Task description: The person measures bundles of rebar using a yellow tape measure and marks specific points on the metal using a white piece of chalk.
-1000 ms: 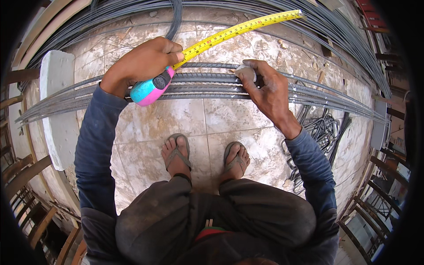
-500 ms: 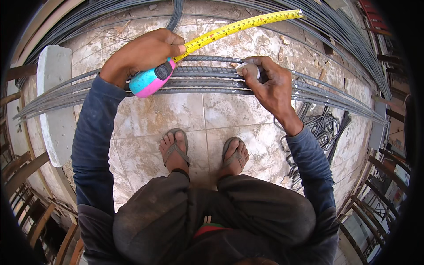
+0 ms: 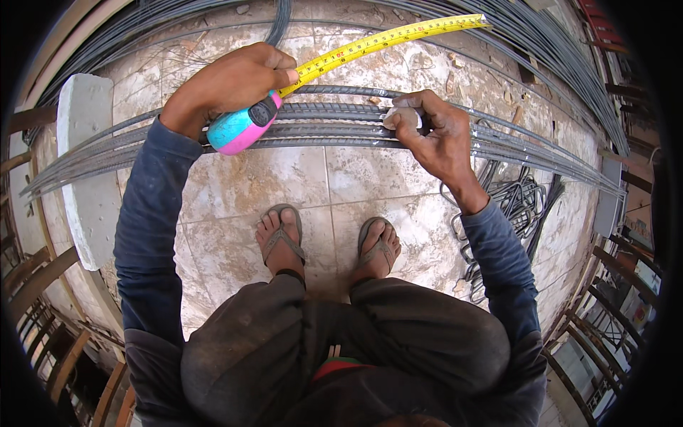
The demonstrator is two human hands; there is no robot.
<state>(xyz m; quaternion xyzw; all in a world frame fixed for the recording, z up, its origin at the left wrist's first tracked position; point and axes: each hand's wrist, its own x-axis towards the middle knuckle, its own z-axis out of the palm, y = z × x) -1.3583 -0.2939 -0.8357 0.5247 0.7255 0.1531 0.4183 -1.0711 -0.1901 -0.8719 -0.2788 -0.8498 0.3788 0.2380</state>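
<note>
Several ribbed steel rebars (image 3: 327,131) run side by side across in front of me, with white marks on some of them. My left hand (image 3: 231,82) is closed around a pink and turquoise tape measure (image 3: 245,128), held over the bars' left part. Its yellow blade (image 3: 384,39) sticks out up and to the right, the tip beyond the bars. Between thumb and fingers of my right hand (image 3: 442,135) is a whitish lump like a piece of chalk or stone (image 3: 403,121). That lump is at the upper bars.
A pale concrete block (image 3: 89,171) lies under the bars' left ends; a grey support (image 3: 609,199) is at their right ends. Bent steel stirrups (image 3: 509,206) lie on the tiled floor at right. Long thin bars (image 3: 562,78) lie along the far side. My sandalled feet are below.
My right hand and the whitish lump have shifted very slightly along the bars. The left hand keeps the tape measure nearly where it was, blade still extended.
</note>
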